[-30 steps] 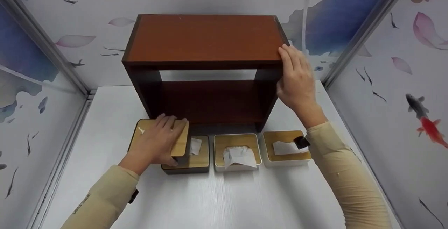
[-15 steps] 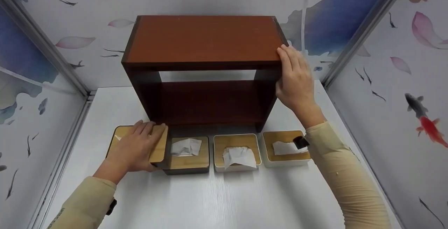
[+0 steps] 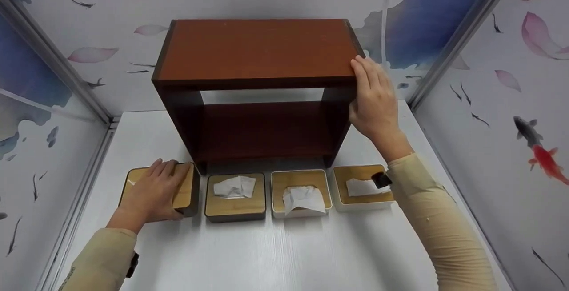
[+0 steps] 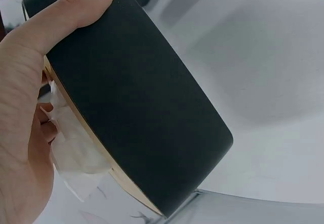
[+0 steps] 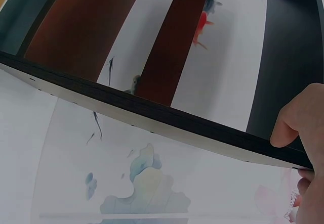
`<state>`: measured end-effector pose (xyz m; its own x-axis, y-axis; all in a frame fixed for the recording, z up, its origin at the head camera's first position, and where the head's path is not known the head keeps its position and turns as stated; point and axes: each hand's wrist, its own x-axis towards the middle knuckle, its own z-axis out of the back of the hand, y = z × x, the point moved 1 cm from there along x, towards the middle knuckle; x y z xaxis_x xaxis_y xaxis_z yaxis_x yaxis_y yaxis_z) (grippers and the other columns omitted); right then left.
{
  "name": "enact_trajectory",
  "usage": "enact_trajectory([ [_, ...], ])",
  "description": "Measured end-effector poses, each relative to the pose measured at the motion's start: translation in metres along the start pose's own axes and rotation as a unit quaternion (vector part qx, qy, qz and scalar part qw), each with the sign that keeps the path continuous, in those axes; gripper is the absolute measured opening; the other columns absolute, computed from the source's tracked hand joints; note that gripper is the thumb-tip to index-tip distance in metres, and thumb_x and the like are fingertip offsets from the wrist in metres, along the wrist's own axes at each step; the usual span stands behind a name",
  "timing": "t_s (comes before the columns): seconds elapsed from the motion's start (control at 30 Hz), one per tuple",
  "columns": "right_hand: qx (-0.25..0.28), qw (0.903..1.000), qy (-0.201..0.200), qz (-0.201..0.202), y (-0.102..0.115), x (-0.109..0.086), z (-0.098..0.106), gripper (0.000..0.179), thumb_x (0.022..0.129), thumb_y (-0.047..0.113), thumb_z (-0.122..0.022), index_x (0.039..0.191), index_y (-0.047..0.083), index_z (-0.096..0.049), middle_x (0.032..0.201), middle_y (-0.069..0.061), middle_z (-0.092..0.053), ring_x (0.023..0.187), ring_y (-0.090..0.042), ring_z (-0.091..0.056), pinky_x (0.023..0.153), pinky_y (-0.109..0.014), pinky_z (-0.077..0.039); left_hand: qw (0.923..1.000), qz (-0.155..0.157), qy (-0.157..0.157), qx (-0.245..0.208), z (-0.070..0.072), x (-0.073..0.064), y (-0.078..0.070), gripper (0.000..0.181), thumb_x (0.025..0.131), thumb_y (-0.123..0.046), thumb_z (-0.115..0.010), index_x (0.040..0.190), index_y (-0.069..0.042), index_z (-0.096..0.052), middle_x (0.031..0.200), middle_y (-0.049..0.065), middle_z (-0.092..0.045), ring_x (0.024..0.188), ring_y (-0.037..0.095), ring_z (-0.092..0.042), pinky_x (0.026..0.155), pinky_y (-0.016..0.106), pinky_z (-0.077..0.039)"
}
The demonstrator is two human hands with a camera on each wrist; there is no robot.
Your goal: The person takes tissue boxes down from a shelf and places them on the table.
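My left hand [image 3: 153, 195] lies over a dark-sided tissue box [image 4: 136, 92] with a wooden lid, at the left end of a row. The thumb presses its near side while the fingers reach over the lid to the far side. White tissue [image 4: 76, 145] sticks out of the lid under the palm. At the upper right corner of a reddish-brown wooden shelf [image 3: 258, 49], my right hand [image 3: 375, 100] grips the side panel. In the right wrist view the thumb [image 5: 288, 125] is on the panel's inner side, with the other fingers outside, partly hidden.
Right of the held box stand another dark tissue box [image 3: 235, 209] and two white-rimmed ones [image 3: 278, 177] [image 3: 344, 171], tissues showing. They line the shelf's front on a white table [image 3: 266, 255]. Painted panels [image 3: 502, 126] enclose the table at the back and both sides.
My left hand has carried its tissue box leftward and down, from overlapping the dark box beside it to a spot apart at the row's left end. The right hand keeps its grip on the shelf.
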<state>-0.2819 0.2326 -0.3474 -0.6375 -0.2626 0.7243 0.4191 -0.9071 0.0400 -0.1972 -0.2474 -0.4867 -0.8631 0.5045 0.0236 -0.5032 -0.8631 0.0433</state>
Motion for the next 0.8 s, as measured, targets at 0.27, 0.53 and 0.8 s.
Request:
enact_trajectory([
  [0.27,-0.011,0.9999,0.006,-0.001,0.0,0.0,0.001,0.068,0.074,-0.005,-0.049,0.142,0.001,-0.043,0.148,-0.015,-0.045,0.14,-0.033,-0.04,0.12,-0.043,-0.028,1.0,-0.002,-0.007,-0.003,-0.026,0.0,0.003,0.118,0.048,-0.06,-0.087,0.143,-0.009,-0.038,0.133,0.023,-0.051,0.128,0.04,-0.047,0.118,0.053,-0.029],
  [0.53,-0.012,0.9999,0.007,-0.004,0.001,0.001,0.001,0.068,0.074,-0.005,-0.049,0.142,0.0,-0.042,0.148,-0.015,-0.045,0.14,-0.032,-0.039,0.12,-0.044,-0.028,0.9996,0.01,0.016,-0.02,-0.056,0.002,0.004,0.123,0.048,-0.06,-0.088,0.147,-0.01,-0.036,0.137,0.022,-0.048,0.132,0.04,-0.044,0.121,0.052,-0.023],
  [0.8,-0.016,0.9997,0.013,-0.008,0.003,0.001,0.001,0.068,0.075,-0.005,-0.05,0.142,0.001,-0.043,0.148,-0.014,-0.045,0.14,-0.032,-0.039,0.119,-0.045,-0.03,0.9994,0.012,0.023,-0.021,-0.073,0.002,0.006,0.123,0.049,-0.06,-0.087,0.148,-0.01,-0.034,0.141,0.022,-0.047,0.134,0.039,-0.042,0.121,0.052,-0.024],
])
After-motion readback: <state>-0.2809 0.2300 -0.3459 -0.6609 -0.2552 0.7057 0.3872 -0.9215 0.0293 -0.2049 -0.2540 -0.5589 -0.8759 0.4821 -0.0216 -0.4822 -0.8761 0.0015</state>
